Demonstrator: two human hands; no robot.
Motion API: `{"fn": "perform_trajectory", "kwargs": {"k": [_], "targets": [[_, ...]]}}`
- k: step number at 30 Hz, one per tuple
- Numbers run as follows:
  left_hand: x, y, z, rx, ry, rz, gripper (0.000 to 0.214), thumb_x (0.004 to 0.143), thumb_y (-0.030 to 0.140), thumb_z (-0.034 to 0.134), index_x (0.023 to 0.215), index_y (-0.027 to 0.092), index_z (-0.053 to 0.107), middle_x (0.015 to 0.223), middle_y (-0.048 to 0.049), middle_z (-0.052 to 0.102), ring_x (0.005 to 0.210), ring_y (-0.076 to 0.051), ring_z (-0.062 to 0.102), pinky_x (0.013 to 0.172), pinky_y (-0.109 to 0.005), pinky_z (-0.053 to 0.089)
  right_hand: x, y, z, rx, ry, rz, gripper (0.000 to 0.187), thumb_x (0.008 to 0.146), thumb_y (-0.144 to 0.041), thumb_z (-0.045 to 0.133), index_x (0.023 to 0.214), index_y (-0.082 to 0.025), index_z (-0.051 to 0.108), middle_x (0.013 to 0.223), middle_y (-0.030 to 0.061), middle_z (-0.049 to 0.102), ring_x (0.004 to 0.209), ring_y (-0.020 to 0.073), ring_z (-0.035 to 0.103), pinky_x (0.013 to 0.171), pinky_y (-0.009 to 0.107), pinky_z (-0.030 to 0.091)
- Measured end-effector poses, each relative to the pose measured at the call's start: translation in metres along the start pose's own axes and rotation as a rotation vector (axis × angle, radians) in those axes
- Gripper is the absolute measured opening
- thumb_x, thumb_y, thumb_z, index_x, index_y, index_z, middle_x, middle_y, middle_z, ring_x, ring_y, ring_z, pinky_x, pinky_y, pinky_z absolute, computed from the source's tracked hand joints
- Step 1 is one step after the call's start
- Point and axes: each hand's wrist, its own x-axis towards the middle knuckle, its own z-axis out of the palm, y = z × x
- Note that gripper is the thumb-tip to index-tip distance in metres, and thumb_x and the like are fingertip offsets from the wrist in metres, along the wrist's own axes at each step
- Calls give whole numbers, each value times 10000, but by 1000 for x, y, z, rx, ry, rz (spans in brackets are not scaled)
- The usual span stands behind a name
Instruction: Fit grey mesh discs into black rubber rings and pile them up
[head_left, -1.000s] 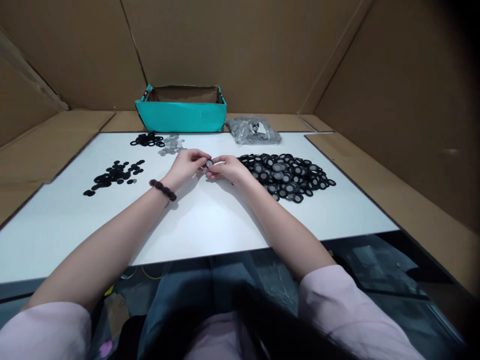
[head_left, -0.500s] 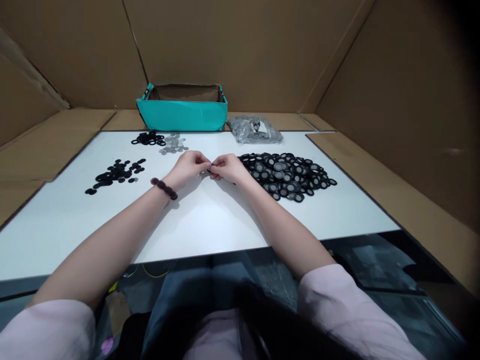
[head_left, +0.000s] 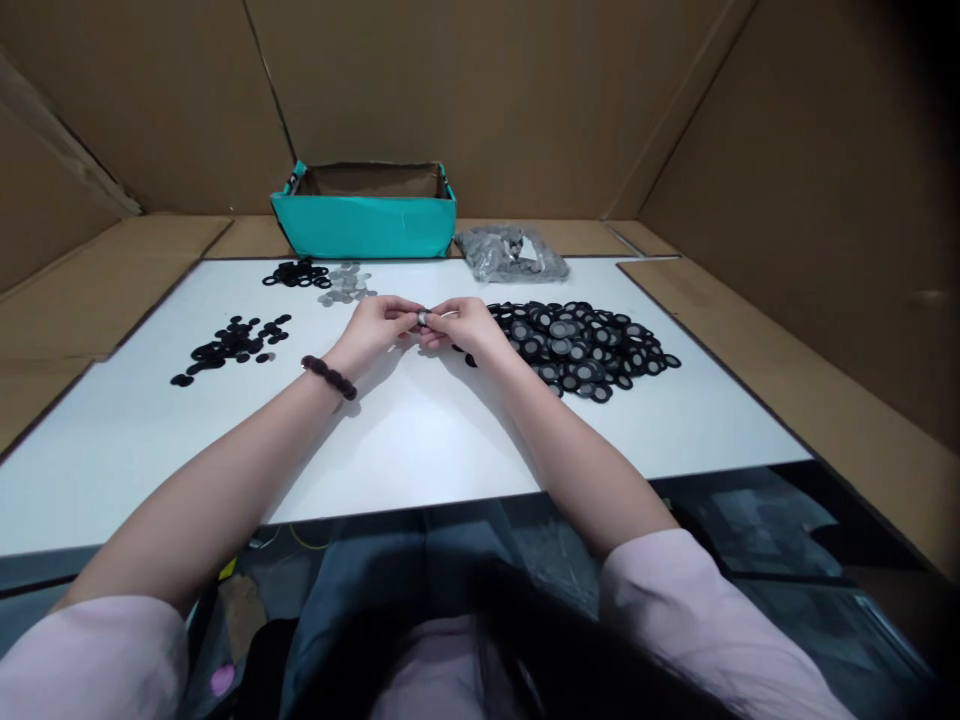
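Observation:
Between my two hands, over the middle of the white table, is a small round disc with a pale grey face and a dark edge. My left hand pinches its left side with thumb and forefinger. From the other side my right hand grips it in the same way, other fingers curled below. Right beside my right hand spreads a large pile of black discs with grey centres. Left of my left hand lie loose black discs, and behind it a few grey discs next to black rings.
A turquoise box stands at the back, with a clear bag of grey pieces to its right. Cardboard walls enclose the white table on the left, back and right.
The disc between my fingers has turned, so its pale face now shows where mostly a dark edge showed before. Both hands stay nearly in place; the view has shifted slightly.

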Motion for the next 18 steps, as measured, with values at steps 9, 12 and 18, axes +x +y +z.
{"fn": "perform_trajectory", "kwargs": {"k": [9,12,18], "targets": [[0,4,-5,188,25,99,290,674,187,612,952,126,668,720,-43,670,677,-160,614,690,-285,493,1,1,1,-34,-104,61,193,867,-77,523,680,-117,502,517,16,603,432,86,583,446,176,494],[0,7,-5,116,-5,35,269,666,202,636,919,115,662,693,-46,668,651,-160,614,668,-284,488,2,2,1,-21,-69,19,188,843,-43,534,672,-115,511,499,0,586,423,73,559,448,171,485],[-1,3,-5,171,-25,-17,163,701,276,611,721,119,650,645,-58,650,592,-151,573,574,-264,443,3,5,2,-163,-41,-74,182,812,-72,550,638,-121,526,486,3,577,422,72,531,465,170,463]]}}
